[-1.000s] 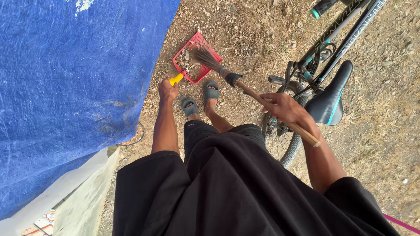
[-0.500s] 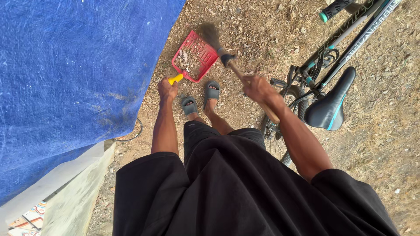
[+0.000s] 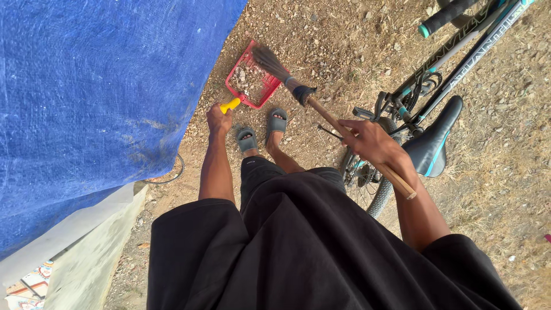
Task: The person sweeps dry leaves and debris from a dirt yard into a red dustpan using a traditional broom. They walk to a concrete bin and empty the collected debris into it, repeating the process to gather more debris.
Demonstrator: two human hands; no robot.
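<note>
the left hand [image 3: 218, 120] is clenched on the yellow handle of a red plastic dustpan [image 3: 251, 80] lying on the dirt ground [image 3: 344, 34] ahead of the grey sandals [image 3: 261, 131]. the right hand [image 3: 373, 143] grips a wooden-handled broom [image 3: 321, 112], its dark bristles over the gravel-filled pan. a black and teal bicycle [image 3: 427, 123] stands just right.

No screens or signs show. The one candidate for a package is a flat piece patterned in red, orange, blue and white [image 3: 26, 282] at the lower left corner of the frame, partly cut off; its kind cannot be told. The bicycle frame [image 3: 470, 51] at the upper right bears pale lettering along its dark tubes
</note>
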